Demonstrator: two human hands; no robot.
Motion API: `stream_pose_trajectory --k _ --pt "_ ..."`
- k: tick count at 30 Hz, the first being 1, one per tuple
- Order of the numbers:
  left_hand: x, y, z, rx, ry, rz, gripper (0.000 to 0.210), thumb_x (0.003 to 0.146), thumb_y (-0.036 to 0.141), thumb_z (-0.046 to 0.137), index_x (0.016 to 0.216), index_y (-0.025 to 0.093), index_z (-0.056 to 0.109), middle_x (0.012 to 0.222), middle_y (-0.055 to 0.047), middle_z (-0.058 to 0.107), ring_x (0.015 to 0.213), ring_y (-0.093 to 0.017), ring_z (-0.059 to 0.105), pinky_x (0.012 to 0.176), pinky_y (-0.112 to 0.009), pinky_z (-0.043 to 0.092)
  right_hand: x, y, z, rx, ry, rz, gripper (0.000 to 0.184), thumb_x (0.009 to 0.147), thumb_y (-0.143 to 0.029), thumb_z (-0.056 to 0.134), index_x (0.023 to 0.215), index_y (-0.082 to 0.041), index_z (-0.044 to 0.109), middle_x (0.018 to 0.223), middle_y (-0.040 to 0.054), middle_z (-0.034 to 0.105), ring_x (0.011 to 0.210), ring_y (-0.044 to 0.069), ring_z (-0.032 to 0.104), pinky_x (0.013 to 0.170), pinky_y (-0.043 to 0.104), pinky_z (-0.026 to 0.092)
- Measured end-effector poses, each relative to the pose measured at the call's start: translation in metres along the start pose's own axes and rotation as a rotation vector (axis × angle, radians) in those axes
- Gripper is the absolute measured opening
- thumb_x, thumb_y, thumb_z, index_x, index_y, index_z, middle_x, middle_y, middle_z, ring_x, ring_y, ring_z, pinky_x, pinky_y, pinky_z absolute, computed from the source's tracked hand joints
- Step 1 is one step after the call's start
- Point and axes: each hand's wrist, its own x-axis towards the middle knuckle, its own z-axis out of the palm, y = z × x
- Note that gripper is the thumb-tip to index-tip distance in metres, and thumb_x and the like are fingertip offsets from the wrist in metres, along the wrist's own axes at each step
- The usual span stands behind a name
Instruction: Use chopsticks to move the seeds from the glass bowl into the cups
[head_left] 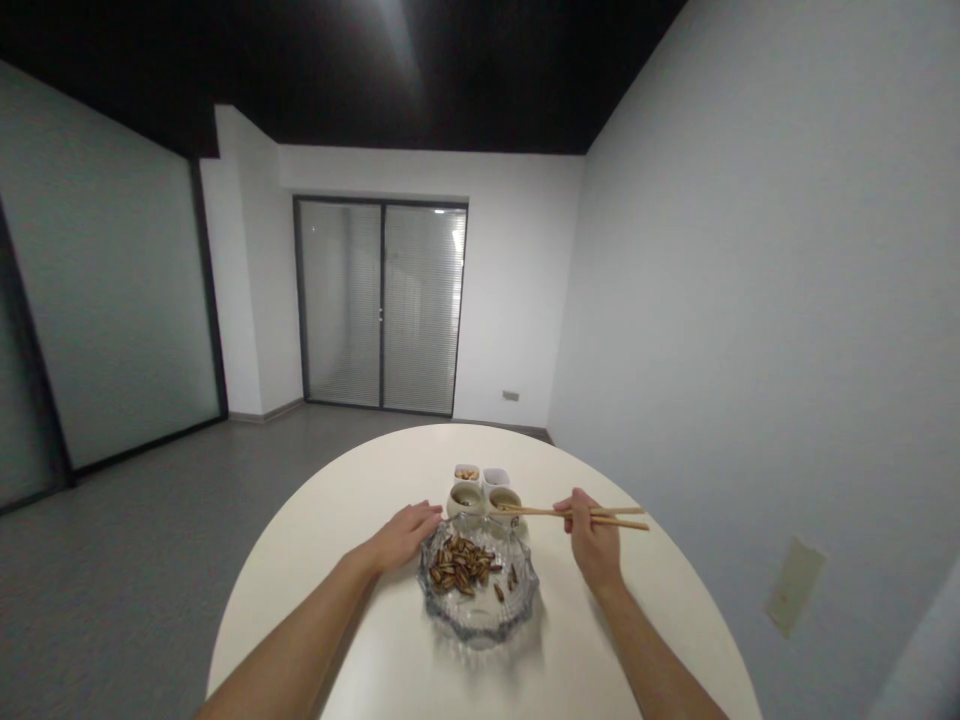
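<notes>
A pair of wooden chopsticks (541, 511) is held in my right hand (596, 545), its fingers closed round them. Their tips point left, over the mouth of the right-hand small round cup (507, 497); whether they grip anything is too small to tell. My left hand (409, 535) lies with fingers stretched out at the left rim of a scalloped clear glass bowl (480, 628), close to the left-hand cup (463, 508). Brown, striped, elongated pieces (461, 565) are heaped in the bowl's left part, with a few loose ones on the right.
Behind the cups stand two small white square dishes: the left dish (466, 465) holds pale tan pieces, and the right dish (496, 478) shows a pale inside. All stand on a round white table (360, 660). A white wall (750, 300) rises on the right.
</notes>
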Motion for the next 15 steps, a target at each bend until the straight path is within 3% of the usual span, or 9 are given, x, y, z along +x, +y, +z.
stream_pose_trajectory --k 7,15 --pt "-0.001 -0.001 0.000 -0.003 -0.006 -0.014 0.077 0.102 0.077 0.029 0.141 0.024 0.069 0.156 -0.007 0.058 0.152 -0.037 0.039 0.130 -0.053 0.020 -0.012 -0.001 0.009 0.041 -0.218 -0.015 0.075 0.091 -0.081 0.052 0.054 -0.019 0.071 0.039 -0.0001 0.046 0.038 0.013 0.040 0.037 0.024 0.029" --pt "-0.001 -0.002 0.000 -0.016 -0.007 -0.020 0.076 0.102 0.076 0.030 0.141 0.024 0.069 0.157 -0.007 0.057 0.152 -0.037 0.039 0.130 -0.053 0.020 -0.014 -0.005 0.011 -0.005 -0.293 -0.069 0.069 0.094 -0.073 0.054 0.052 -0.021 0.070 0.044 0.0033 0.054 0.043 0.016 0.048 0.041 0.026 0.037"
